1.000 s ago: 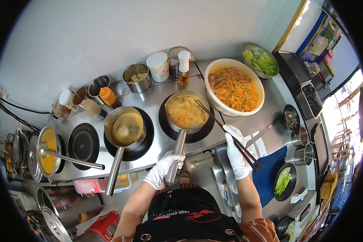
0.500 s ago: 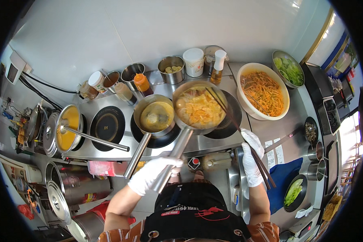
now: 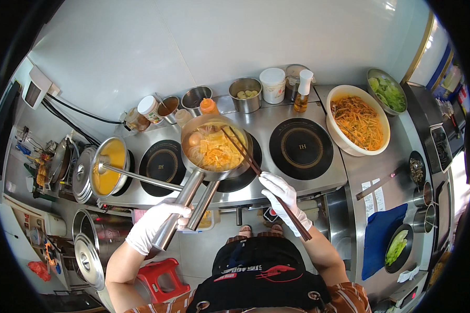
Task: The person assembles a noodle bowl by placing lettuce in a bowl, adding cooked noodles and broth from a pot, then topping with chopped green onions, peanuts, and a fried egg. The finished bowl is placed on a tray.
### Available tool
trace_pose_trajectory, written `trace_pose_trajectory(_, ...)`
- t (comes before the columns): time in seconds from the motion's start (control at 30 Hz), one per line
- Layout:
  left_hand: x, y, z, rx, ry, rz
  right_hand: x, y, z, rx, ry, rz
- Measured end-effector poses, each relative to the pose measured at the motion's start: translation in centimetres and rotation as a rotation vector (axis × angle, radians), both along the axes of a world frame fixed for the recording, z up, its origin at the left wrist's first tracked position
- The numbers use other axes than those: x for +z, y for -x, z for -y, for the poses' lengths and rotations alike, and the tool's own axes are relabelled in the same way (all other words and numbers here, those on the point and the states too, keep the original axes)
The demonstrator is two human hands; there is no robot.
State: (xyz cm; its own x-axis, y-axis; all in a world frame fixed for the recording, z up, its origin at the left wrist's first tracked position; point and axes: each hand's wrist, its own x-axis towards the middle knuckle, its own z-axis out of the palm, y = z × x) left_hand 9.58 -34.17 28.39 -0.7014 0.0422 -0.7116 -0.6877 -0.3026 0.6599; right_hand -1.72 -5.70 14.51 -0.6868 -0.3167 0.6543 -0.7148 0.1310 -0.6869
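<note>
- Left hand [image 3: 159,221], white-gloved, fingers wrapped closed around the tubular handle of a round steel saucepan [image 3: 192,127].
- The saucepan is over the middle of the cooktop, hiding most of a second pan; that one's metal handle [image 3: 203,204] juts past the near counter edge. Whether the pans touch, I cannot tell.
- Inside the saucepan: glossy noodles with soft, yellow-orange pieces [image 3: 216,152], a smooth round egg at left.
- Right hand [image 3: 283,197], also gloved, fingers closed on long, slim dark chopsticks [image 3: 250,160], tips in the food.
- Right of the saucepan, a flat black burner [image 3: 302,148] leaves a wide gap before the smooth white bowl [image 3: 353,148] of shredded orange vegetables.
</note>
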Motion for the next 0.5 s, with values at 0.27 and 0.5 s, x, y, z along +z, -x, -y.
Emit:
trace_pose_trajectory(0.27, 0.0, -0.4, 3.3, -0.004, 0.049, 0.038, -2.0, -0.5, 3.4, 0.051, -0.025, 0.006)
trace_pose_trajectory(0.5, -0.5, 0.3, 4.9, -0.001, 0.041, 0.078, -3.0, -0.9, 4.5, 0.042, -0.015, 0.032)
